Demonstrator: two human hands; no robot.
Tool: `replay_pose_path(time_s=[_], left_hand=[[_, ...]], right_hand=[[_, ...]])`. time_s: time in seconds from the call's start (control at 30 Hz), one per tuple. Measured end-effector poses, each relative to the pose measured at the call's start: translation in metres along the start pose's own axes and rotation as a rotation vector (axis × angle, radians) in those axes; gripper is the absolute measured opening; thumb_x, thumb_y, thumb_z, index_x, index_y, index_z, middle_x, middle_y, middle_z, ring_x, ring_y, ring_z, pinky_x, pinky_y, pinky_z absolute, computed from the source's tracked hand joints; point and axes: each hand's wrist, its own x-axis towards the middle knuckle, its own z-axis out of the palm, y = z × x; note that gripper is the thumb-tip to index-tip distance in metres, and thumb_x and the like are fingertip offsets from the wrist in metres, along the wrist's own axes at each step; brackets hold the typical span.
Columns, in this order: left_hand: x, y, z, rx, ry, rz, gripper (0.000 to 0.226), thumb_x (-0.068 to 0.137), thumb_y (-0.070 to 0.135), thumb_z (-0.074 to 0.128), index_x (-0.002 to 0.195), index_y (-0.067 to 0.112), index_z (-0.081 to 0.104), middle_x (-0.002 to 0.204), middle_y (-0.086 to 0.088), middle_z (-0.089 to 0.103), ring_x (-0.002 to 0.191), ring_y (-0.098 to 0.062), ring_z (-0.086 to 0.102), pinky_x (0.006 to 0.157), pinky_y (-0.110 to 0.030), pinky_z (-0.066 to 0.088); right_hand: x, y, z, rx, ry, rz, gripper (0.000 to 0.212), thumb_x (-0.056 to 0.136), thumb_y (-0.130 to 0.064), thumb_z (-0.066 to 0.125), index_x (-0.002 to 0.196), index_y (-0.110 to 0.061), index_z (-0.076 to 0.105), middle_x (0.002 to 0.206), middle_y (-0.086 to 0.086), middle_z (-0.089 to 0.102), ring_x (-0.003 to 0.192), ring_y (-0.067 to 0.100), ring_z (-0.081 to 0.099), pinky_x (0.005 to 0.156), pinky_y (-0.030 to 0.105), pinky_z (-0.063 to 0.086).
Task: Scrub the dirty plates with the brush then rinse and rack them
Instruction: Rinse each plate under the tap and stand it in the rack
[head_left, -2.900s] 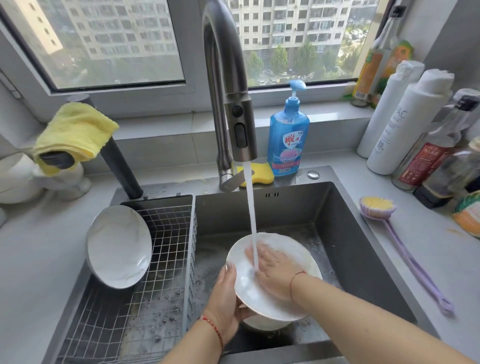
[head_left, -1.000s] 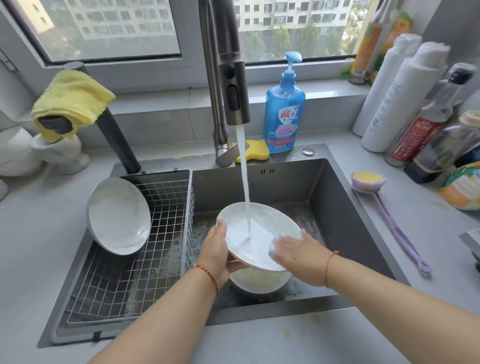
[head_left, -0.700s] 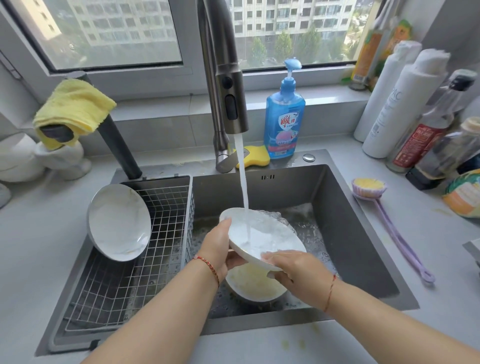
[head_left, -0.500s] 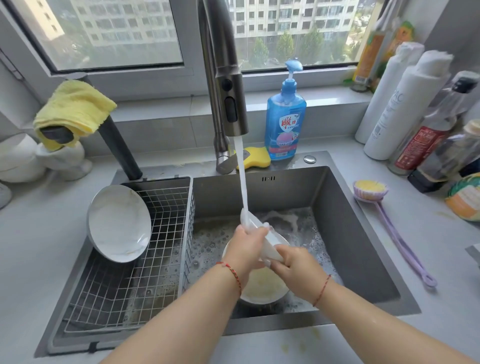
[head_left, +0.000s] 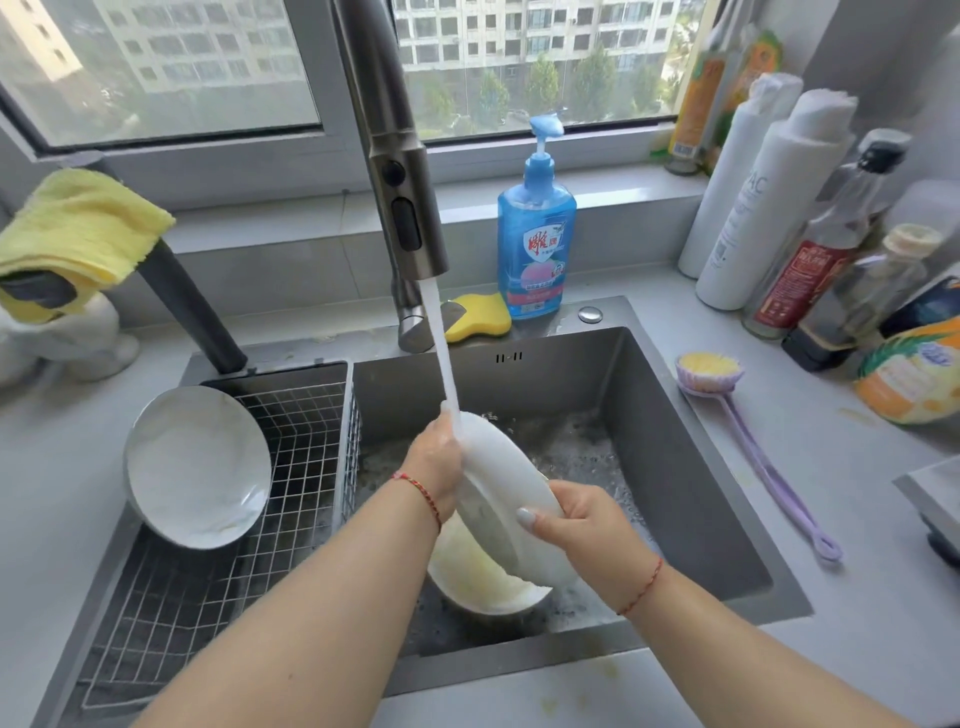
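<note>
Grey countertop (head_left: 857, 519) surrounds a steel sink (head_left: 691, 467) set below a window; tap (head_left: 400, 171) running, stream (head_left: 441, 353) falling onto the upper edge of a white plate (head_left: 498, 478). Plate held steeply tilted, almost on edge, above the sink basin, its underside turned toward the near right.

Left hand (head_left: 434, 462) at the plate's far upper left rim, just where the stream lands; fingers lie behind the plate and are hidden, so their curl cannot be told with certainty, though the hand is in contact with the rim. Right hand (head_left: 587, 525) grips the near lower right rim: thumb laid over the underside, remaining fingers wrapped behind the plate.

Second plate (head_left: 483, 577), yellowish residue on its face, lies in the basin directly under the held one, partly covered by it. Basin floor wet, with foam.

Wire rack (head_left: 291, 493) occupies the left compartment; one clean plate (head_left: 197, 465) leans at its far left side.

Purple-handled brush (head_left: 753, 441) lies on the counter right of the sink, bristle head at the far end, apart from both hands. Blue soap bottle (head_left: 537, 239) and yellow sponge (head_left: 480, 322) stand behind the sink.
</note>
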Motion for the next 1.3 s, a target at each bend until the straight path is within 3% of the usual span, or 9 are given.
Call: replay_pose_path(time_s=[0.1, 0.23, 0.37, 0.47, 0.6, 0.77, 0.87, 1.03, 1.3], left_hand=[[0.012, -0.013, -0.004, -0.132, -0.029, -0.068, 0.072, 0.08, 0.069, 0.044, 0.127, 0.017, 0.061, 0.118, -0.014, 0.066, 0.107, -0.034, 0.064, 0.098, -0.054, 0.05], [0.007, -0.018, -0.008, -0.12, -0.029, -0.134, 0.053, 0.094, 0.059, 0.043, 0.134, 0.027, 0.056, 0.127, -0.006, 0.063, 0.112, -0.029, 0.06, 0.101, -0.049, 0.047], [-0.002, -0.028, -0.016, -0.137, -0.018, -0.212, 0.048, 0.099, 0.047, 0.047, 0.141, 0.024, 0.049, 0.133, -0.002, 0.058, 0.117, -0.027, 0.055, 0.106, -0.046, 0.044], [-0.009, -0.038, -0.022, -0.214, -0.004, -0.266, 0.038, 0.103, 0.035, 0.046, 0.136, 0.017, 0.052, 0.128, -0.006, 0.059, 0.105, -0.023, 0.055, 0.089, -0.039, 0.051], [-0.017, -0.044, -0.032, -0.309, -0.036, -0.278, 0.032, 0.1, 0.032, 0.052, 0.124, 0.013, 0.062, 0.108, -0.005, 0.068, 0.095, -0.022, 0.061, 0.065, -0.036, 0.052], [-0.02, -0.044, -0.046, -0.53, -0.035, -0.288, 0.033, 0.1, 0.027, 0.054, 0.128, 0.009, 0.058, 0.116, -0.012, 0.068, 0.103, -0.027, 0.066, 0.062, -0.038, 0.06], [-0.022, -0.041, -0.052, -0.651, -0.055, -0.263, 0.034, 0.101, 0.026, 0.052, 0.129, 0.006, 0.057, 0.115, -0.015, 0.069, 0.103, -0.029, 0.067, 0.068, -0.042, 0.06], [-0.03, -0.032, -0.054, -0.766, -0.148, -0.188, 0.033, 0.099, 0.022, 0.055, 0.127, 0.005, 0.058, 0.111, -0.018, 0.072, 0.1, -0.033, 0.069, 0.076, -0.045, 0.06], [-0.034, -0.033, -0.05, -0.632, 0.018, -0.147, 0.041, 0.091, 0.0, 0.062, 0.131, -0.003, 0.051, 0.116, -0.024, 0.066, 0.096, -0.035, 0.067, 0.065, -0.042, 0.062]], right_hand=[[0.004, 0.003, -0.004, 0.136, 0.026, -0.005, 0.025, 0.072, -0.024, 0.066, 0.094, -0.016, 0.072, 0.084, -0.001, 0.074, 0.073, 0.014, 0.069, 0.059, 0.026, 0.053], [0.011, 0.013, -0.004, 0.353, 0.068, 0.046, 0.035, 0.072, -0.023, 0.067, 0.103, -0.006, 0.069, 0.097, 0.014, 0.073, 0.084, 0.026, 0.069, 0.068, 0.035, 0.057], [0.023, 0.018, -0.003, 0.581, 0.1, 0.086, 0.035, 0.075, -0.018, 0.073, 0.106, -0.006, 0.065, 0.098, 0.013, 0.072, 0.09, 0.029, 0.066, 0.072, 0.039, 0.058], [0.032, 0.018, -0.005, 0.723, 0.108, 0.103, 0.063, 0.054, -0.03, 0.089, 0.108, -0.008, 0.066, 0.102, 0.013, 0.072, 0.09, 0.027, 0.069, 0.073, 0.042, 0.059], [0.041, 0.021, -0.008, 0.886, 0.175, 0.159, 0.044, 0.077, -0.019, 0.062, 0.119, -0.008, 0.06, 0.102, 0.011, 0.072, 0.088, 0.026, 0.07, 0.079, 0.049, 0.056], [0.047, 0.031, -0.007, 1.078, 0.23, 0.224, 0.105, 0.022, -0.018, 0.098, 0.119, -0.004, 0.061, 0.116, 0.018, 0.067, 0.101, 0.034, 0.067, 0.071, 0.054, 0.057], [0.05, 0.038, -0.005, 1.157, 0.226, 0.222, 0.111, 0.018, -0.013, 0.098, 0.121, -0.004, 0.059, 0.12, 0.02, 0.064, 0.106, 0.038, 0.063, 0.082, 0.058, 0.052], [0.051, 0.043, 0.008, 1.203, 0.224, 0.237, 0.111, 0.02, -0.009, 0.098, 0.124, -0.007, 0.057, 0.115, 0.021, 0.066, 0.092, 0.041, 0.068, 0.069, 0.063, 0.053], [0.051, 0.053, 0.019, 1.269, 0.3, 0.309, 0.129, 0.006, 0.001, 0.094, 0.129, -0.009, 0.055, 0.116, 0.022, 0.065, 0.11, 0.043, 0.055, 0.081, 0.064, 0.046]])
